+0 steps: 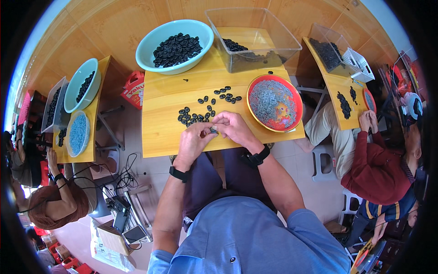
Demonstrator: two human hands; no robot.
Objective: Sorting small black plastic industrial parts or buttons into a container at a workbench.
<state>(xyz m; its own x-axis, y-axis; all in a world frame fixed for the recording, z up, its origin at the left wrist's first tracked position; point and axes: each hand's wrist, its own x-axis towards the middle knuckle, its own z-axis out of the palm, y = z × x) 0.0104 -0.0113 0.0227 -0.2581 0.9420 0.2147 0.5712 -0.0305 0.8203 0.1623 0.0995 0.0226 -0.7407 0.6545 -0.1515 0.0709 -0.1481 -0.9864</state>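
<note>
Close to the near edge of the yellow table [169, 148], my left hand [190, 140] and my right hand [237, 131] meet, fingers pinched together. Between the fingertips shows a small dark oval piece [213, 130], mostly covered by them. Just beyond my left hand lies a cluster of small black oval pieces [186, 116], with more scattered farther up the table. Right of my right hand stands a round red bowl [297, 98] with a yellow rim. It holds a heap of tiny grey pieces [269, 98], too small to make out singly.
A light-green basin [143, 50] of black pieces stands at the table's far left. Beside it is a clear plastic bin [260, 59] holding more. People sit at side tables: one in a dark red sleeve [369, 160] at right, another at left. Cables [125, 178] hang at lower left.
</note>
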